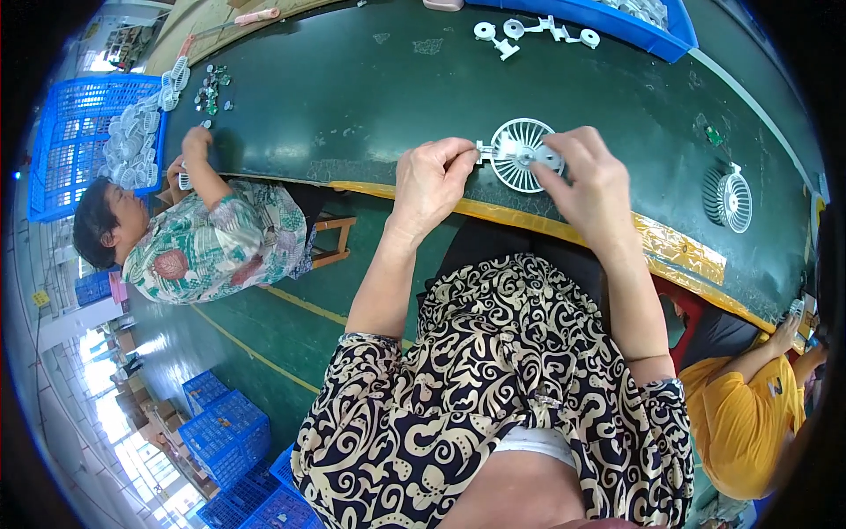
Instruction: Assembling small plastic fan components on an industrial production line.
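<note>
A round white fan guard [514, 181] with radial ribs is in front of me, above the table's near edge. My left hand [432, 181] pinches the short white stem on its left side between thumb and fingers. At the guard's right side is my right hand [589, 176], thumb and forefinger apart, the fingertips over the ribs and slightly blurred. Between the two hands, a pale piece [508, 145] shows against the guard near its hub; its exact shape is unclear. Whether the right fingertips touch the guard cannot be made out.
Another white fan guard [733, 201] stands on the green table [352, 97] at right, near a small green circuit board [713, 135]. White brackets [551, 33] lie by a blue bin [679, 35]. Co-workers sit left [220, 238] and right [740, 414]; a blue crate [66, 115] holds white parts.
</note>
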A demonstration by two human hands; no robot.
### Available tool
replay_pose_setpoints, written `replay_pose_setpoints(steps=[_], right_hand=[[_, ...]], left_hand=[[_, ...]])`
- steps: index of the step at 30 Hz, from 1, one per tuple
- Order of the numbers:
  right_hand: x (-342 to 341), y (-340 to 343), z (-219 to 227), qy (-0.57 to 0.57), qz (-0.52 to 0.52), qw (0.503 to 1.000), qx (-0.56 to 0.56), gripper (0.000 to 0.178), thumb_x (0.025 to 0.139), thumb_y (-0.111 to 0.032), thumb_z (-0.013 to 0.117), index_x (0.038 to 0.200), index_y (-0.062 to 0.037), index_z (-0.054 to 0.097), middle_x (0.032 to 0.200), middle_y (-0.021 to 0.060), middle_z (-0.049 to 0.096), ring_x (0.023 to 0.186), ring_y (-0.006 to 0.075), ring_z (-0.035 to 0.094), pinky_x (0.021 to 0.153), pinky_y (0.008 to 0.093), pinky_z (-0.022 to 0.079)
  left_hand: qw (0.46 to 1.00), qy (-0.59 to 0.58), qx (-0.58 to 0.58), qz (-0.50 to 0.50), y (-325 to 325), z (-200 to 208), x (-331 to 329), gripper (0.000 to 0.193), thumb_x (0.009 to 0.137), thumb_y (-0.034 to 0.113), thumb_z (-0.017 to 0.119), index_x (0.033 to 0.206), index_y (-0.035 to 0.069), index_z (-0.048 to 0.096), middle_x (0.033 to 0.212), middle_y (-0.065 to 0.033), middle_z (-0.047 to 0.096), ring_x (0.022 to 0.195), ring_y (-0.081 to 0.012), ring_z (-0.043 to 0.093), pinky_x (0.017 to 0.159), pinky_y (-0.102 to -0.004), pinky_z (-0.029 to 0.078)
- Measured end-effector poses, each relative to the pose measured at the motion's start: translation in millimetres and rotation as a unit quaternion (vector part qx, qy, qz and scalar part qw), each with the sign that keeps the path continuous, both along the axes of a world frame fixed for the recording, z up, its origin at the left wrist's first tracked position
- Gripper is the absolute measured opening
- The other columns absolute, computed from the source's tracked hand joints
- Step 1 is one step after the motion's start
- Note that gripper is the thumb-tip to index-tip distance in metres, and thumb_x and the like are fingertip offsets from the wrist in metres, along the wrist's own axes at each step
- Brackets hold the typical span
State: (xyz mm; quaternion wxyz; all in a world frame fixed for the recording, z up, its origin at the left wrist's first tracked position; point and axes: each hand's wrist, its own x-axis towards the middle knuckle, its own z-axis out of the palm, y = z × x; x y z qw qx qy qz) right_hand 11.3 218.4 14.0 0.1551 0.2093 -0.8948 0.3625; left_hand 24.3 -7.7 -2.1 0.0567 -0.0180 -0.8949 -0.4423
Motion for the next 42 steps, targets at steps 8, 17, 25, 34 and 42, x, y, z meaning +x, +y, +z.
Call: replay_pose_setpoints(steps=[8,17,25,34,42], right_hand=[[-6.8,-19.2,-11.5,-0.012,0.032,0.988,0.15,0.02,0.079,-0.017,0.077,0.094,-0.0055,0.068,0.092,0.0108,0.06,0.09,0.0272,0.067,0.071,0.0384,0.057],[-14.5,-24.1,-5.8,-0.044,0.039,0.971,0.233,0.014,0.08,-0.015,0.074,0.081,-0.0017,0.068,0.091,0.0132,0.061,0.088,0.0275,0.068,0.071,0.0388,0.057],[-9.5,-21.7,-11.4,-0.026,0.036,0.985,0.165,0.017,0.08,-0.016,0.074,0.085,-0.0014,0.068,0.092,0.0136,0.061,0.09,0.0292,0.068,0.072,0.0401,0.057],[-9.2,-21.6,-16.7,-0.033,0.02,0.984,0.176,0.013,0.082,-0.012,0.07,0.085,0.0005,0.066,0.092,0.0149,0.06,0.089,0.0311,0.067,0.072,0.0426,0.057],[-3.0,-14.8,-9.7,-0.055,0.022,0.994,0.089,0.028,0.081,-0.022,0.076,0.101,-0.0026,0.07,0.098,0.013,0.061,0.091,0.0312,0.066,0.076,0.0421,0.056]], left_hand=[[0.999,0.027,-0.026,-0.014,1.6,-8.2,-1.1,0.01,0.09,0.011,0.068,0.094,0.003,0.073,0.066,-0.0052,0.063,0.057,-0.011,0.055,0.056,-0.0288,0.043],[0.999,-0.031,-0.027,0.025,24.6,-1.3,-11.1,0.034,0.098,0.035,0.06,0.104,0.003,0.07,0.072,-0.0104,0.069,0.069,-0.0215,0.069,0.064,-0.0361,0.05],[0.987,0.088,-0.136,0.015,29.2,-22.7,-11.5,0.046,0.098,0.027,0.059,0.127,-0.007,0.052,0.071,-0.0148,0.067,0.071,-0.0349,0.067,0.068,-0.0462,0.051],[0.998,-0.048,-0.046,-0.008,30.3,-5.5,-15.4,0.064,0.088,0.037,0.072,0.129,-0.008,0.052,0.064,-0.0093,0.063,0.063,-0.0245,0.064,0.065,-0.0378,0.05],[0.998,0.041,-0.017,0.047,40.7,-20.7,-16.6,0.055,0.083,0.023,0.073,0.127,-0.004,0.055,0.062,-0.0074,0.061,0.059,-0.0214,0.061,0.061,-0.0371,0.049]])
